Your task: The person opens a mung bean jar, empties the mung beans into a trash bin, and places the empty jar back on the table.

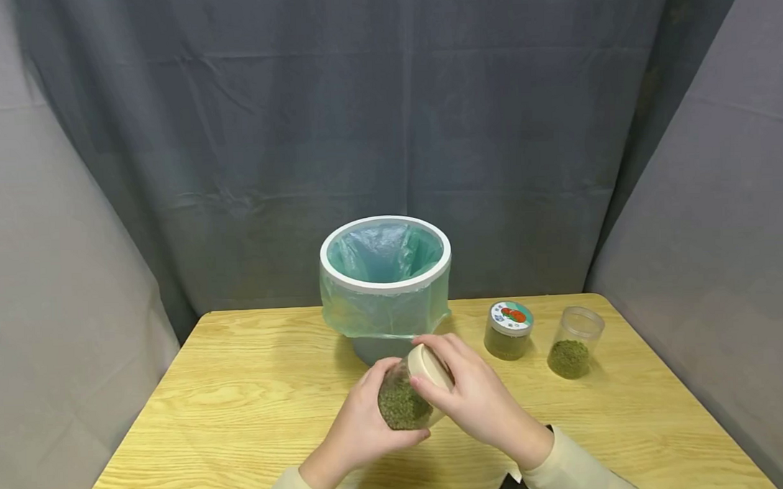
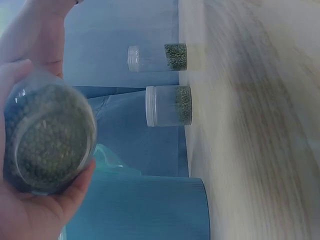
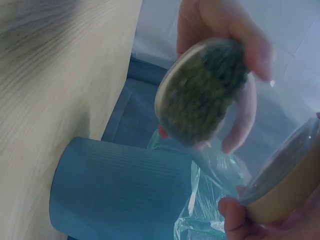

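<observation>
Just before the round grey bin [image 1: 368, 349] with green plastic liner [image 1: 374, 313], the head view shows the left hand [image 1: 363, 424] curled round a clear cylindrical jar of green granules [image 1: 400, 402], the right hand [image 1: 468, 389] gripping a round cream lid [image 1: 428, 364]. The left wrist view has a white-lidded clear jar [image 2: 167, 106] near the bin and a slimmer clear jar [image 2: 155, 58] farther from it. The right wrist view shows the lid and the held jar apart.

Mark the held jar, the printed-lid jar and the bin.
Held jar [image 1: 400, 402]: head view, green-filled part.
Printed-lid jar [image 1: 508, 343]: head view, side below lid.
Bin [image 1: 386, 288]: head view, front rim.
</observation>
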A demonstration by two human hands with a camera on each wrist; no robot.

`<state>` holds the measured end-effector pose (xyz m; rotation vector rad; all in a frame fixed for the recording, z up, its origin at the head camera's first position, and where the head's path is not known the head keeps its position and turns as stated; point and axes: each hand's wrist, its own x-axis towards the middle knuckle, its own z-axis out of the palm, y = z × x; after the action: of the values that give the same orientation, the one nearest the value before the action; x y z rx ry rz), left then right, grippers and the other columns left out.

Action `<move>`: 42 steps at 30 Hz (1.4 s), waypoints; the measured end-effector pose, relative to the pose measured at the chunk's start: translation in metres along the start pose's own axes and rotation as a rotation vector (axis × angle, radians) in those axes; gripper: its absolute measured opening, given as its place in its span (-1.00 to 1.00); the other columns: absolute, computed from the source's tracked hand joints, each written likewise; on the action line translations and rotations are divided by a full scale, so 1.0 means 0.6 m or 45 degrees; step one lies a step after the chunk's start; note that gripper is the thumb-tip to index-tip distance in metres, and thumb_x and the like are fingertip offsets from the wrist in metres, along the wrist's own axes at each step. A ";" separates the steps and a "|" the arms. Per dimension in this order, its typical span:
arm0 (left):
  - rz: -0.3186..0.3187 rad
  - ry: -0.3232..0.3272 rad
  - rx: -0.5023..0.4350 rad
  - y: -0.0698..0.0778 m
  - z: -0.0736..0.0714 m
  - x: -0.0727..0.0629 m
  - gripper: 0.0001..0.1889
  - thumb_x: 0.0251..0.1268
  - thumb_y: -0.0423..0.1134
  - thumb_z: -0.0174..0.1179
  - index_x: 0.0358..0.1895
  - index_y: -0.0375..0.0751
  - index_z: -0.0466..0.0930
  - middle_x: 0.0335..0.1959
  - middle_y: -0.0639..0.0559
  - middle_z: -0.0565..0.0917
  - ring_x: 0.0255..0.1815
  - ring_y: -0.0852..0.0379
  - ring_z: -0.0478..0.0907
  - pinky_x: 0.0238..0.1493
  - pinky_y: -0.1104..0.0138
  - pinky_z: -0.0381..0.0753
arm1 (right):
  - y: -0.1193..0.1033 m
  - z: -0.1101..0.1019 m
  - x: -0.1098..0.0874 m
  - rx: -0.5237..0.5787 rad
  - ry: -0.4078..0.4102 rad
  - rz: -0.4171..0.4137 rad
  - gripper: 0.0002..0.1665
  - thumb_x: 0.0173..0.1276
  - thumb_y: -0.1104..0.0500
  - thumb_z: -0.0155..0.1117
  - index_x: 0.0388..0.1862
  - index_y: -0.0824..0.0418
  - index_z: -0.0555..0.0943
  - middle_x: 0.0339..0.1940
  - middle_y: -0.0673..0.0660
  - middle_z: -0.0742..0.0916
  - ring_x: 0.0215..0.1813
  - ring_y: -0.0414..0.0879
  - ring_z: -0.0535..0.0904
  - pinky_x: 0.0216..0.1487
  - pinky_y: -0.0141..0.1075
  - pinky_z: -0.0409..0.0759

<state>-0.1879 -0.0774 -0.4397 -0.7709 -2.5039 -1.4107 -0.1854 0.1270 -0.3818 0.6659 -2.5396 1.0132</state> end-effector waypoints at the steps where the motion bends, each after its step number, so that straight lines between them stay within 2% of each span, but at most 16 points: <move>1: -0.003 -0.017 -0.022 0.000 0.000 0.000 -0.05 -0.13 0.05 0.67 0.38 0.01 0.34 0.23 0.20 0.60 0.18 0.16 0.59 0.19 0.15 0.63 | 0.001 -0.001 0.000 -0.003 -0.005 -0.012 -0.42 0.33 -0.10 0.44 0.31 -0.12 0.56 -0.01 -0.18 0.64 -0.19 -0.27 0.51 -0.28 -0.39 0.50; 5: -0.011 -0.086 -0.101 -0.002 -0.001 -0.002 -0.09 -0.05 0.02 0.64 0.38 0.02 0.31 0.26 0.20 0.60 0.20 0.15 0.58 0.20 0.18 0.61 | 0.003 -0.004 -0.001 -0.012 -0.033 -0.067 -0.43 0.33 -0.10 0.43 0.31 -0.20 0.55 -0.01 -0.22 0.63 -0.19 -0.28 0.50 -0.28 -0.39 0.49; 16: -0.019 -0.154 -0.136 -0.011 -0.004 -0.006 -0.10 -0.04 0.03 0.63 0.40 0.06 0.32 0.21 0.23 0.62 0.14 0.18 0.60 0.17 0.24 0.60 | 0.012 -0.005 -0.001 -0.020 -0.069 -0.221 -0.42 0.34 -0.06 0.44 0.32 -0.22 0.52 0.09 -0.26 0.61 -0.08 -0.30 0.51 -0.17 -0.36 0.54; 24: -0.001 -0.221 -0.216 -0.017 -0.009 -0.005 -0.13 0.02 -0.02 0.60 0.41 0.10 0.30 0.23 0.20 0.61 0.16 0.16 0.60 0.17 0.29 0.60 | 0.015 -0.012 0.002 -0.016 -0.173 -0.287 -0.36 0.40 -0.09 0.38 0.43 -0.27 0.43 0.20 -0.25 0.57 0.01 -0.28 0.51 -0.07 -0.31 0.56; 27: -0.015 -0.196 -0.203 -0.018 -0.010 -0.007 -0.12 0.01 -0.01 0.61 0.40 0.07 0.29 0.24 0.20 0.60 0.18 0.15 0.59 0.18 0.28 0.59 | 0.015 -0.017 0.003 -0.035 -0.214 -0.274 -0.29 0.42 -0.14 0.36 0.50 -0.29 0.37 0.26 -0.22 0.55 0.03 -0.27 0.51 -0.05 -0.29 0.58; 30: -0.039 -0.134 -0.155 -0.017 -0.010 -0.010 -0.10 -0.02 0.02 0.62 0.39 0.04 0.29 0.23 0.19 0.60 0.16 0.14 0.59 0.16 0.25 0.60 | 0.013 -0.023 0.003 -0.055 -0.234 -0.248 -0.18 0.40 -0.17 0.39 0.57 -0.28 0.29 0.31 -0.17 0.55 0.07 -0.26 0.53 0.00 -0.25 0.61; 34: -0.033 -0.047 -0.041 -0.011 -0.011 -0.012 -0.06 -0.07 0.05 0.64 0.40 0.01 0.28 0.24 0.16 0.59 0.15 0.13 0.59 0.13 0.22 0.63 | 0.010 -0.030 0.002 -0.107 -0.199 -0.207 -0.09 0.32 -0.23 0.44 0.59 -0.22 0.29 0.28 -0.17 0.56 0.08 -0.27 0.53 0.01 -0.22 0.62; 38: -0.002 0.007 0.047 -0.006 -0.009 -0.013 -0.02 -0.11 0.06 0.67 0.40 -0.03 0.30 0.25 0.14 0.58 0.17 0.13 0.59 0.16 0.17 0.65 | 0.006 -0.037 0.002 -0.181 -0.158 -0.132 -0.14 0.29 -0.35 0.40 0.51 -0.17 0.39 0.13 -0.20 0.59 -0.07 -0.29 0.52 -0.11 -0.28 0.58; 42: 0.003 0.031 0.075 -0.003 -0.006 -0.014 -0.01 -0.14 0.07 0.68 0.40 -0.06 0.31 0.24 0.14 0.58 0.17 0.13 0.59 0.17 0.16 0.65 | 0.002 -0.041 0.003 -0.201 -0.180 -0.040 -0.19 0.29 -0.44 0.32 0.40 -0.11 0.49 -0.07 -0.19 0.58 -0.25 -0.31 0.47 -0.28 -0.39 0.49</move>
<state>-0.1819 -0.0844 -0.4422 -0.7414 -2.5133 -1.3311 -0.1843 0.1448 -0.3644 0.7530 -2.6865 0.7702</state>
